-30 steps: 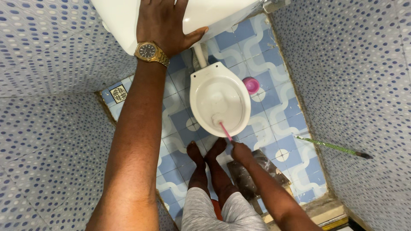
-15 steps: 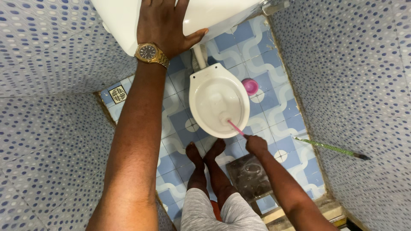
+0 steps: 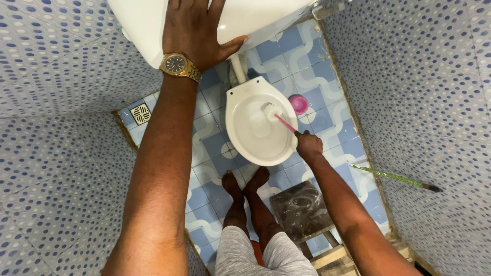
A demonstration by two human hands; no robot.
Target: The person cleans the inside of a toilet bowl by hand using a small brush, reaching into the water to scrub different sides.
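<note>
View from my head, looking straight down into a narrow toilet stall. My left hand [image 3: 197, 30] lies flat and spread on the lid of the white cistern [image 3: 138, 25] at the top edge of the view, fingers released, gripping nothing; a gold wristwatch [image 3: 179, 65] sits on that wrist. My right hand [image 3: 308, 145] is clenched around the pink handle of the toilet brush [image 3: 279, 118], just outside the right rim of the white toilet bowl [image 3: 258, 128]. The handle slants up and left over the rim; the brush's white bristle head rests against the inner wall near the bowl's upper right, close to the back edge.

The brush is slender, with a thin straight pink shaft and a small pale head. The bowl is oval, glossy and white.

Room is tight. Walls of dotted blue tile [image 3: 56, 153] close in on the left and right, leaving only a strip of floor [image 3: 327, 61] in blue and white wave pattern. My bare feet [image 3: 245, 181] stand together, touching the bowl's front edge. A pink cup [image 3: 299, 104] sits on the floor beside the bowl's right rear. A dark wooden stool [image 3: 302, 209] stands behind my right arm, near the lower edge. A green stick [image 3: 394, 176] leans at the right wall, and a floor drain [image 3: 141, 112] lies in the left rear corner.
</note>
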